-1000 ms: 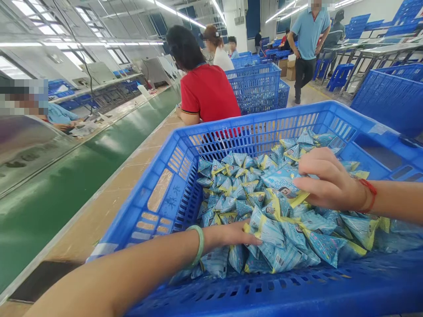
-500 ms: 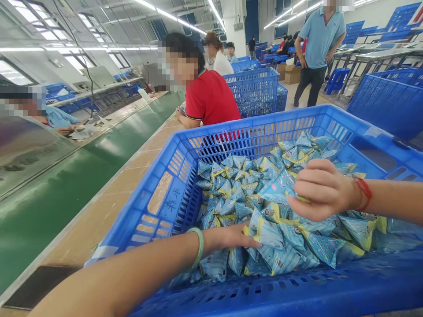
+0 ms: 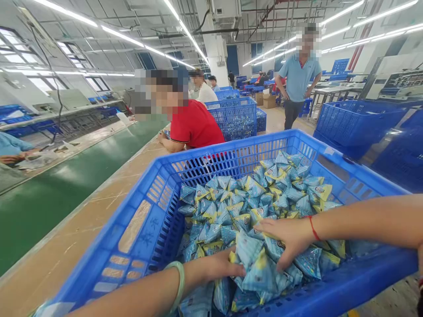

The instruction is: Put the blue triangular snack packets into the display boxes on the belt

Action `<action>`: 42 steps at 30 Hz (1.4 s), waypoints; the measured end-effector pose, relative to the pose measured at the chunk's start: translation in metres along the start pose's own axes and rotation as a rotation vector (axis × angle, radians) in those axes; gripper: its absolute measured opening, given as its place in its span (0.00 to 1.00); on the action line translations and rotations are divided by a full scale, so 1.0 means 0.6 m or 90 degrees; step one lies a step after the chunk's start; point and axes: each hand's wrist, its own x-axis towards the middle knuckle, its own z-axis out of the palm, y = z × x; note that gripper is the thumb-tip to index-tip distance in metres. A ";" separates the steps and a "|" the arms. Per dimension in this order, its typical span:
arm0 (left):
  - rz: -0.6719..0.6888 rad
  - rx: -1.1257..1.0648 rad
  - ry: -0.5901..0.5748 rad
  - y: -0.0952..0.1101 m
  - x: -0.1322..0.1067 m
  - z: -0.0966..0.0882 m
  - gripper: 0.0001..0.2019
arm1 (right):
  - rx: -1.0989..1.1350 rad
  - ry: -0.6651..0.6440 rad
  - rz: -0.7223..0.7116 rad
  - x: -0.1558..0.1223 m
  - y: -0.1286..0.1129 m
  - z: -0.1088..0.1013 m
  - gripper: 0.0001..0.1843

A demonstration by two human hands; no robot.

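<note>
Near crate [image 3: 132,229] edge: both hands among packets [image 3: 261,193]
Left hand [image 3: 221,266]: fingers buried, grip unclear
Right hand [image 3: 286,240]: spread flat, pressing packets

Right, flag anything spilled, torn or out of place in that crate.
Nothing stands out. The packets lie loose inside the blue crate, none over its rim or visibly torn. Both hands, left and right, rest on the pile near its front edge.

Left hand [image 3: 220,266] is digging into packets [image 3: 251,198] at near edge of blue crate [image 3: 139,220] | right hand [image 3: 286,235] is pressing down on packets just right of it | person in red shirt [image 3: 194,125] is sitting far behind crate, beside green conveyor [image 3: 49,193]
</note>
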 end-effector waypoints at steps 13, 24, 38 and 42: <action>0.083 0.055 -0.115 0.033 0.002 0.029 0.48 | -0.050 -0.078 0.153 0.001 0.020 0.012 0.85; 0.064 0.105 -0.058 0.037 0.001 0.028 0.54 | -0.062 -0.126 0.151 -0.006 0.037 -0.003 0.73; 0.027 0.134 -0.048 0.019 0.012 0.006 0.50 | -0.096 -0.071 0.092 -0.002 0.063 -0.007 0.72; 0.035 0.135 -0.080 0.023 0.010 0.006 0.47 | -0.083 -0.088 0.113 -0.002 0.058 -0.011 0.74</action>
